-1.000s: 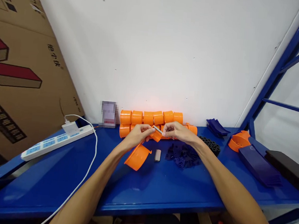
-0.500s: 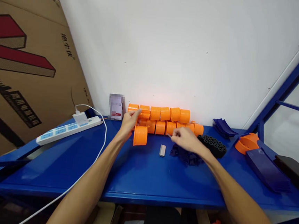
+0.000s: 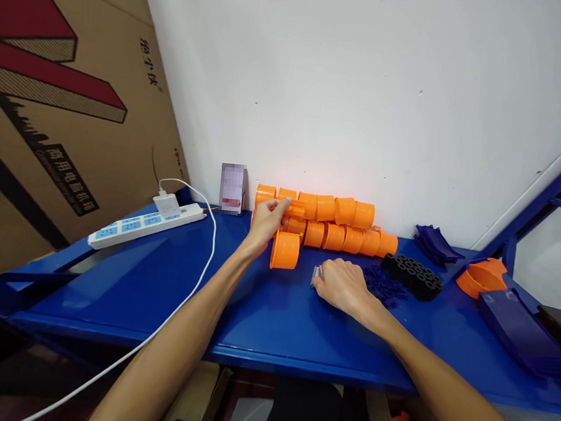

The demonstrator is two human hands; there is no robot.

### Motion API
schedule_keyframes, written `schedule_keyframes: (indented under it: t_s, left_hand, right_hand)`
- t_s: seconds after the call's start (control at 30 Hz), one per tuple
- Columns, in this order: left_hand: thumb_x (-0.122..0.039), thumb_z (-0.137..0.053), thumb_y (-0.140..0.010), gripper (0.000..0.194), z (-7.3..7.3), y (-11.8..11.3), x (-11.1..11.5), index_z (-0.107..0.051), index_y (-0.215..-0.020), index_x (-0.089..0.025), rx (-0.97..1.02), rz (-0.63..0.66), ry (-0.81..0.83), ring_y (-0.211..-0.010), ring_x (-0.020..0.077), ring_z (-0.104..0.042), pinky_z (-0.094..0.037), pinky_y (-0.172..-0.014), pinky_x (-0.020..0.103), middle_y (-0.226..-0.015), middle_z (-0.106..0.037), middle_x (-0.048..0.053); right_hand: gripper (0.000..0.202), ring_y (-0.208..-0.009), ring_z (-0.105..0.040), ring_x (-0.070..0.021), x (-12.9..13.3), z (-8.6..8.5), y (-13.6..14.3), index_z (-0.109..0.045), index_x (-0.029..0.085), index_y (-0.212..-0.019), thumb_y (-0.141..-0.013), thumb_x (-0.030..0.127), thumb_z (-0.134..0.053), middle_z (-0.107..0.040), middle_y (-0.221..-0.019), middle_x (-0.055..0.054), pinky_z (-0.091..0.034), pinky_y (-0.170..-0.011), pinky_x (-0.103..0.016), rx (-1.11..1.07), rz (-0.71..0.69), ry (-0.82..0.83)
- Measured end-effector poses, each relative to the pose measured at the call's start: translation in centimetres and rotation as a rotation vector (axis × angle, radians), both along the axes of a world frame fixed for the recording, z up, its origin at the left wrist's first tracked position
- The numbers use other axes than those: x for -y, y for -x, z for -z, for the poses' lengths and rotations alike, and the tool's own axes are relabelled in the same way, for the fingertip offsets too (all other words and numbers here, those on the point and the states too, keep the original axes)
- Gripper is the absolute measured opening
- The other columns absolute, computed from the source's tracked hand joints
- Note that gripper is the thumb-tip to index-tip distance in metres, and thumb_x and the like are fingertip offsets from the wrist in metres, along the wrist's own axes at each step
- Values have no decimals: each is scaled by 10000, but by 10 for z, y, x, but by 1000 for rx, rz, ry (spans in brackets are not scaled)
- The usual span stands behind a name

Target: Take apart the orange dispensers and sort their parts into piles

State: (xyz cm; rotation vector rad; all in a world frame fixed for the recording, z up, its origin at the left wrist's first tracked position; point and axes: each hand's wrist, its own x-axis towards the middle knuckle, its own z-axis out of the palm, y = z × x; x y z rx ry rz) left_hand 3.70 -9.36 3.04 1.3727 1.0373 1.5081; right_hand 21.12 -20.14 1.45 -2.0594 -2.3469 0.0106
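Observation:
My left hand (image 3: 266, 221) is closed on an orange part (image 3: 285, 249), whose round cup hangs low over the blue table (image 3: 154, 304). Behind it, orange cups (image 3: 333, 236) lie in two stacked rows along the white wall. My right hand (image 3: 340, 282) rests low over the table with its fingers wrapped round a small grey-white block (image 3: 316, 276); one end of the block shows at the fingertips. Just right of that hand lies a pile of small dark blue pieces (image 3: 386, 285).
A black block with round holes (image 3: 415, 276), dark blue curved parts (image 3: 435, 244) and an orange ring-shaped part (image 3: 481, 278) are at the right. At the left are a power strip (image 3: 146, 225) with a white cable, a phone (image 3: 232, 189) and a large cardboard box (image 3: 69, 153).
My right hand has moved from the orange rows down onto the small block. My left hand still holds the orange part. The view has shifted, so things appear further right.

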Motion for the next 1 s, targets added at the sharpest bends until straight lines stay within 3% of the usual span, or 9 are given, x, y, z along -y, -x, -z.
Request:
schedule_keyframes:
  t_s: [0.17,0.33,0.53,1.0]
  left_hand:
    - [-494,-653,-814,363,0,-1,1,-546,-644,-192,-2,6,-8,-421,96,-409,-278,-438,235,-494,-514,-21]
    - [-505,-654,-820,368,-2,0,3,-559,-655,-190,-10,-4,-19,-428,100,-414,-296,-447,236,-496,-514,-17]
    - [-504,-644,-827,368,-2,0,4,-550,-653,-193,-8,3,-15,-427,101,-410,-302,-449,236,-500,-511,-19]
    - [-474,-605,-841,349,-1,-2,4,-515,-642,-202,-20,9,-16,-436,102,-411,-301,-454,235,-496,-494,-19]
  right_hand:
    - [229,-830,-703,-318,-5,-1,3,-705,166,-781,-862,329,-567,-746,-891,-174,-385,-639,-333,-56,-14,39]
    - [186,-737,-651,-195,-14,-8,-10,-670,211,-762,-884,337,-610,-733,-788,-35,-353,-622,-275,-334,-89,-10]
    - [124,-1022,-592,-255,-13,-13,-27,-705,209,-808,-792,321,-756,-710,-1003,-60,-376,-778,-292,-240,-283,33]
    - [119,-960,-570,-246,-16,1,-22,-635,187,-873,-788,242,-697,-677,-968,-77,-352,-801,-309,-144,-354,-4]
